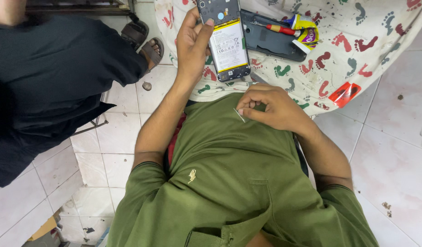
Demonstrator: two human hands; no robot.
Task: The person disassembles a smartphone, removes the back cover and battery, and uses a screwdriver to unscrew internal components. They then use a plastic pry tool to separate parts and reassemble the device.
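opened black smartphone (227, 43) with back cover removed | yellow-and-white battery exposed, rear side faced up | held upright above the footprint-patterned cloth | thin silver metal pin (239, 115) | pinched at one end, tilted diagonally, against green shirt

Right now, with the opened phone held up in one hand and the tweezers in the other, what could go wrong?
The left hand grips the opened phone by one edge above the cloth; it could slip and drop. The battery is exposed, so the thin tweezers pinched in the right hand might nick it. The screwdriver and glue tube resting on the back cover could roll off.
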